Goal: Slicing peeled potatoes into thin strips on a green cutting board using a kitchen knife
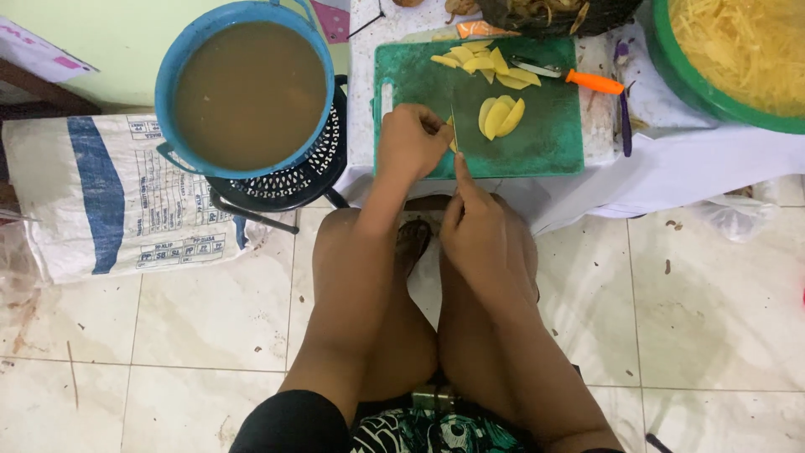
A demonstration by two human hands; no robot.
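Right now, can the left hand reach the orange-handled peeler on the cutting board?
Probably yes. The peeler lies uncovered at the far edge of the green cutting board, but the left hand is holding a potato piece.

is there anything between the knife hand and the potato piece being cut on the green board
Nothing visible. The right hand holds a knife whose blade reaches straight to the potato piece that the left hand pins on the green cutting board. The sliced potato pieces lie beside the blade, not in its path.
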